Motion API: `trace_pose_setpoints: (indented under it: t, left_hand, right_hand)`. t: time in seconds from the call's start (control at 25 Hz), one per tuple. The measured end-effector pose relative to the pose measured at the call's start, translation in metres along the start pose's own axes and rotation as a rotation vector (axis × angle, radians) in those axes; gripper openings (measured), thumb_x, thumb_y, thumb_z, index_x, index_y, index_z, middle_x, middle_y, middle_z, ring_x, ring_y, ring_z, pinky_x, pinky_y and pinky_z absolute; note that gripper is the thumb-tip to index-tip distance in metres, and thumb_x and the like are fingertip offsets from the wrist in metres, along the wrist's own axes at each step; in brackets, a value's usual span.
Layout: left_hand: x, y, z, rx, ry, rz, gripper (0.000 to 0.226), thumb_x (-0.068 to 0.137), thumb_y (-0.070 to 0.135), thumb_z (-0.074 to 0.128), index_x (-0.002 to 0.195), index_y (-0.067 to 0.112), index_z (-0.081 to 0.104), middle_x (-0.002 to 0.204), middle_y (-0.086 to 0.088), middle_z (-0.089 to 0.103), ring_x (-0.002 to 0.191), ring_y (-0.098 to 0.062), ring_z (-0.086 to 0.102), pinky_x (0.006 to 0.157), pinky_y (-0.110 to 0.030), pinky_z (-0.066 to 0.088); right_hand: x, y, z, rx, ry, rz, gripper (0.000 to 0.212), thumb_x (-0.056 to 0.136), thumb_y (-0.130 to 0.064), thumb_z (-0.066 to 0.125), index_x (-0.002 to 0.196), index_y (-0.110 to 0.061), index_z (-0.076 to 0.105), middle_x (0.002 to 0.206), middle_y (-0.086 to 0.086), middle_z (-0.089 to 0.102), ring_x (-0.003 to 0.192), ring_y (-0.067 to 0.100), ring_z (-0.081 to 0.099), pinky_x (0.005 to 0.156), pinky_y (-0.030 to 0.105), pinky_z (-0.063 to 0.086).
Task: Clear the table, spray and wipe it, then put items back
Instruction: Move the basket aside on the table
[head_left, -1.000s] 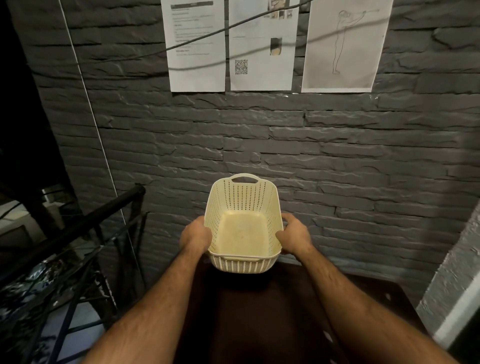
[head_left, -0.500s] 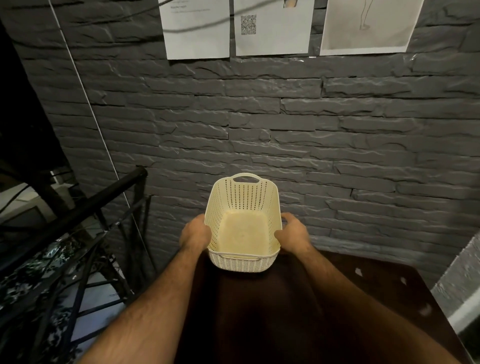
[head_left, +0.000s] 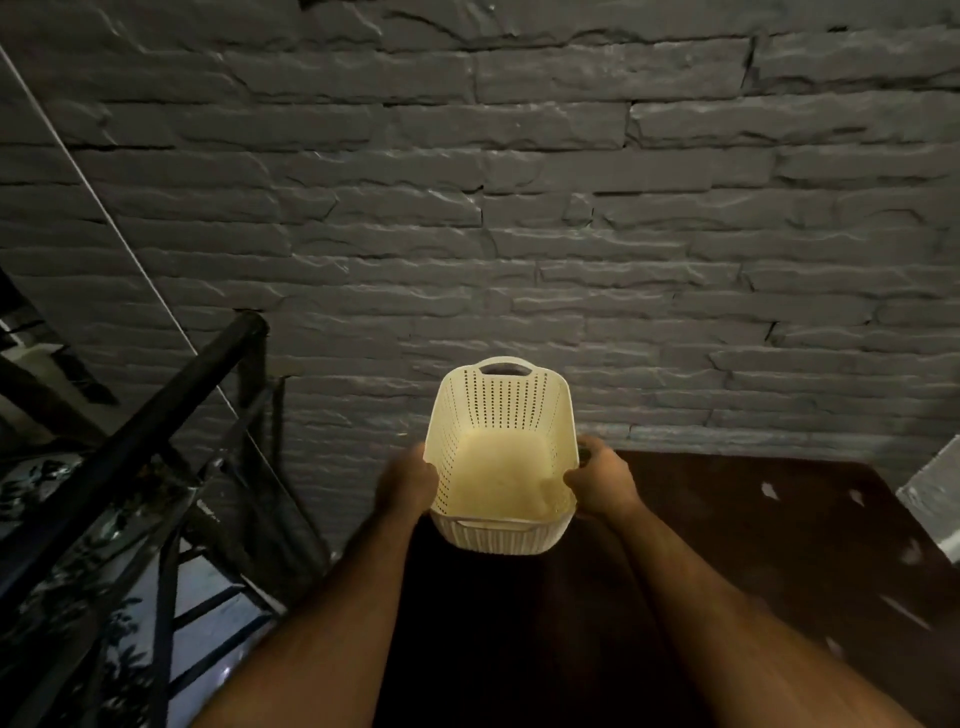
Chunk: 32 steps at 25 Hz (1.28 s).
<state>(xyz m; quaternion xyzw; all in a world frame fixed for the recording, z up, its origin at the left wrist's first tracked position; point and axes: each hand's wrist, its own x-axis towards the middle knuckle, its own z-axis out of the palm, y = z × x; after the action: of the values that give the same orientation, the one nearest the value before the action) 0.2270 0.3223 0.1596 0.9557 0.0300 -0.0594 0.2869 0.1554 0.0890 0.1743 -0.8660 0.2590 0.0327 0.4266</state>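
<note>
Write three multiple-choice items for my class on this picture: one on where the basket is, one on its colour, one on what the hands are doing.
1. Where is the basket?
A. on the floor under the railing
B. held over the dark table's end by the brick wall
C. hung on the wall

2. What colour is the basket?
A. cream
B. blue
C. black

3. What are the hands doing?
A. both hang idle
B. only one touches the basket
C. the left hand and right hand grip opposite sides

Answers:
1 B: it sits between both hands above the tabletop's wall end.
2 A: its perforated walls and floor are pale cream.
3 C: fingers curl over each side rim.
</note>
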Motion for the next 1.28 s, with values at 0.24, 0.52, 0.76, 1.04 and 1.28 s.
trace_pose_setpoints:
  t: [0.24,0.52,0.76,1.04,1.28]
  left_hand:
    - [0.027,-0.041,0.032,-0.095,-0.09,-0.044,0.033,0.095,0.012,0.042,0.121,0.015,0.061,0.123,-0.01,0.063,0.11,-0.03,0.058,0.078,-0.029,0.043]
    - [0.052,-0.066,0.061,-0.11,-0.169,-0.086,0.037,0.096,0.012,0.041,0.129,0.019,0.056,0.13,-0.01,0.059,0.117,-0.03,0.055,0.089,-0.036,0.047]
    - [0.06,-0.072,0.07,-0.117,-0.224,-0.092,0.041,0.096,0.014,0.042,0.135,0.024,0.05,0.133,-0.007,0.057,0.12,-0.028,0.054,0.09,-0.04,0.048]
    - [0.067,-0.073,0.076,-0.104,-0.227,-0.083,0.042,0.095,0.013,0.044,0.137,0.022,0.049,0.134,-0.008,0.056,0.121,-0.03,0.053,0.095,-0.044,0.048]
    - [0.066,-0.072,0.074,-0.104,-0.248,-0.064,0.041,0.096,0.017,0.047,0.136,0.022,0.049,0.134,-0.008,0.056,0.122,-0.029,0.053,0.095,-0.046,0.049]
  right_hand:
    - [0.016,0.009,0.045,-0.028,-0.042,0.065,0.061,0.077,-0.013,0.062,0.136,-0.022,0.047,0.118,0.006,0.065,0.094,0.028,0.068,0.073,0.046,0.061]
    - [0.034,0.018,0.069,0.016,-0.095,0.123,0.066,0.071,-0.021,0.074,0.132,-0.024,0.049,0.107,-0.007,0.062,0.098,0.021,0.066,0.085,0.043,0.058]
    - [0.048,0.026,0.079,0.059,-0.097,0.16,0.059,0.075,-0.012,0.071,0.129,-0.026,0.051,0.112,-0.005,0.065,0.099,0.021,0.066,0.084,0.046,0.058]
    - [0.056,0.029,0.083,0.057,-0.084,0.17,0.062,0.075,-0.017,0.073,0.13,-0.028,0.049,0.115,-0.006,0.065,0.099,0.019,0.067,0.084,0.043,0.059]
    - [0.056,0.03,0.083,0.019,-0.071,0.155,0.057,0.08,-0.008,0.064,0.132,-0.026,0.049,0.119,0.0,0.066,0.105,0.024,0.066,0.086,0.046,0.058]
